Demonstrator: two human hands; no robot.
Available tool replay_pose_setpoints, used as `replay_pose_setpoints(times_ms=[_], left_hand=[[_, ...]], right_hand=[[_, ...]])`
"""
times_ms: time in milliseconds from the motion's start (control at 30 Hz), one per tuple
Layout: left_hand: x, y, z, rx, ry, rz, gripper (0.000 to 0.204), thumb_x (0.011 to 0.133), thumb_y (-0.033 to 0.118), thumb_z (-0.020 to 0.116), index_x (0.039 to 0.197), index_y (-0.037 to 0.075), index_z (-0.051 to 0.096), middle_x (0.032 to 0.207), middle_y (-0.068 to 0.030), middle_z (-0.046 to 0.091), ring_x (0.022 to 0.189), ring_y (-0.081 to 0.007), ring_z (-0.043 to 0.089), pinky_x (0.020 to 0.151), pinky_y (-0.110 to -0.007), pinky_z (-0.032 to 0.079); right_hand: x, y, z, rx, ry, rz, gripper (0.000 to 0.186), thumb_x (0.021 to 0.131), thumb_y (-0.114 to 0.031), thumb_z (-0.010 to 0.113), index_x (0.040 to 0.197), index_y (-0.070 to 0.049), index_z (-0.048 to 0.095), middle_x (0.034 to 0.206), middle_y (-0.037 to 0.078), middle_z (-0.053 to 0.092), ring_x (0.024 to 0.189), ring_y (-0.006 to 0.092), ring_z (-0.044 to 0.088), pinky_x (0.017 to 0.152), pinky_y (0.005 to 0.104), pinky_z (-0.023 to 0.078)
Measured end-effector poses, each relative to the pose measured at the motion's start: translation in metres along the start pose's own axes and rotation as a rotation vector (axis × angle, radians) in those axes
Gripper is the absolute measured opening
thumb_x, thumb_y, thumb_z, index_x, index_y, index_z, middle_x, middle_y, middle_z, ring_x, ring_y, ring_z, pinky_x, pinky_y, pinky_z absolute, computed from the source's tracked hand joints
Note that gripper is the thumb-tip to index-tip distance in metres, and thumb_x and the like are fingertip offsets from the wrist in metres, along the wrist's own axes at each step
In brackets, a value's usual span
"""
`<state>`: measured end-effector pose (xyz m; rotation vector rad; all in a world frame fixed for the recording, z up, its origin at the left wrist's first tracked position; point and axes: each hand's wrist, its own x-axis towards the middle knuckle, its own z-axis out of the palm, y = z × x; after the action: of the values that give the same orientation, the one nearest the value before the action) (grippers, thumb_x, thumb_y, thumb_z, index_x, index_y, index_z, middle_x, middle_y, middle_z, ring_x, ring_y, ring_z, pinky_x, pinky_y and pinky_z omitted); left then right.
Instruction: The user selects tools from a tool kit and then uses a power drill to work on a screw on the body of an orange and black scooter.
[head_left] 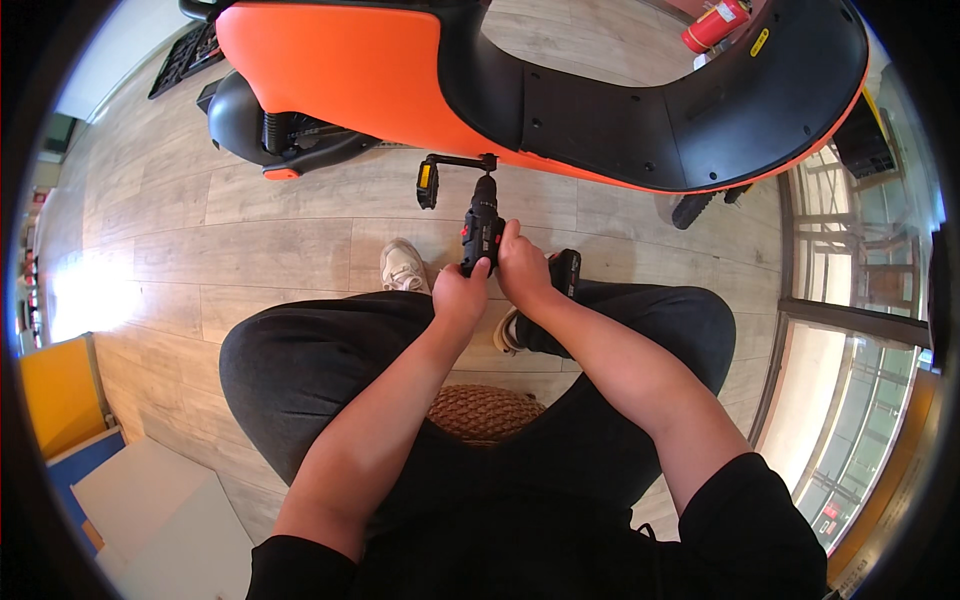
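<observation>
Both my hands are on a black cordless drill (483, 215) with small red parts. My right hand (524, 262) wraps its grip, and the battery end (566, 272) sticks out to the right. My left hand (461, 293) closes around the rear of the drill body, thumb on top. The drill's chuck points away from me at the end of a black crank arm (455, 159) low on an orange and black electric scooter (340, 70). Whether the bit touches the crank is too small to tell. A black pedal (427, 185) with a yellow reflector hangs at the crank's left end.
My shoes (402, 266) stand on the wooden floor just behind the drill, beside a woven stool (483, 413). A red fire extinguisher (715, 27) is beyond the scooter. A black tool case (185, 60) lies far left, pale boxes (150, 495) near left, glass panels (850, 390) right.
</observation>
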<state>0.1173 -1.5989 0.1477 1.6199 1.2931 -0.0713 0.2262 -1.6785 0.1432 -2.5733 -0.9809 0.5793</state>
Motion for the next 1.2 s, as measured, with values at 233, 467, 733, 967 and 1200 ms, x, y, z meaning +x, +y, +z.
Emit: replay_pose_setpoints(times_ms=[233,467,733,967,1200], left_hand=[[0.007,-0.009,-0.01,-0.128,-0.082,-0.084,0.048,0.097,0.04,0.069,0.109,-0.006,0.068,0.079,-0.0066,0.064,0.067,-0.0157,0.058,0.06,-0.035,0.045],[0.01,-0.007,-0.007,-0.135,-0.075,-0.062,0.047,0.099,0.038,0.067,0.119,-0.004,0.063,0.078,-0.0028,0.057,0.064,-0.0137,0.053,0.052,-0.032,0.041],[0.008,-0.013,-0.011,-0.194,-0.115,-0.088,0.043,0.096,0.036,0.069,0.101,-0.006,0.071,0.082,-0.0121,0.069,0.077,-0.0233,0.066,0.071,-0.04,0.05],[-0.003,-0.021,-0.029,-0.016,-0.141,-0.169,0.048,0.091,0.044,0.072,0.091,-0.005,0.071,0.07,-0.0123,0.067,0.061,-0.0269,0.065,0.062,-0.043,0.05],[-0.097,0.088,-0.111,0.275,-0.257,0.639,0.029,0.097,0.023,0.067,0.109,-0.003,0.072,0.09,-0.0135,0.068,0.077,-0.0205,0.064,0.071,-0.033,0.051]], right_hand=[[0.003,-0.007,0.011,0.032,0.017,0.014,0.031,0.087,0.0,0.059,0.113,0.006,0.042,0.087,0.03,0.067,0.081,0.0481,0.069,0.071,0.0538,0.057],[0.005,-0.005,0.017,-0.038,0.015,0.071,0.024,0.095,-0.01,0.058,0.113,0.001,0.045,0.09,0.023,0.069,0.082,0.0407,0.073,0.068,0.0509,0.06],[0.001,-0.002,0.041,0.038,0.11,0.043,0.026,0.093,-0.005,0.055,0.114,0.003,0.043,0.085,0.027,0.068,0.077,0.0462,0.07,0.066,0.054,0.057],[-0.04,-0.01,0.033,0.272,-0.069,0.161,0.033,0.089,-0.001,0.06,0.116,0.002,0.042,0.092,0.03,0.069,0.085,0.048,0.07,0.073,0.0569,0.055],[-0.059,-0.026,-0.009,0.509,0.035,0.355,0.051,0.086,-0.017,0.075,0.12,0.004,0.044,0.095,0.025,0.07,0.085,0.0419,0.072,0.072,0.0496,0.057]])
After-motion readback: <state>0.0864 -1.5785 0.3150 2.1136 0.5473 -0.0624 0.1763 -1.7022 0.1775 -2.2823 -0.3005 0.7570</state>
